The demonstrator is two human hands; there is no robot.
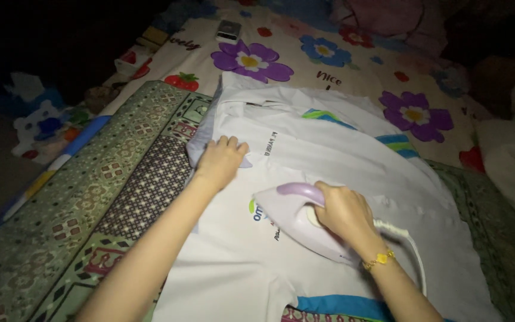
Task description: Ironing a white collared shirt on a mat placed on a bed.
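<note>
Shirt (pixel 341 173), white with blue-green trim and small dark print near mid-chest, lies flat on patterned mat (pixel 90 197). Left hand (pixel 220 160) presses its left edge, fingers together, palm down. Right hand (pixel 344 210) grips handle of lilac-white iron (pixel 296 217) resting on shirt. Small grey box (pixel 229 30) sits far back on floral sheet (pixel 341 65).

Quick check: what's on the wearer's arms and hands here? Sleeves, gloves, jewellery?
Both forearms are bare to the frame edge: no sleeves or gloves show. The left hand shows no jewellery. The right hand has a thin gold-coloured chain bracelet with small yellow charms at the wrist. No rings can be made out.
</note>
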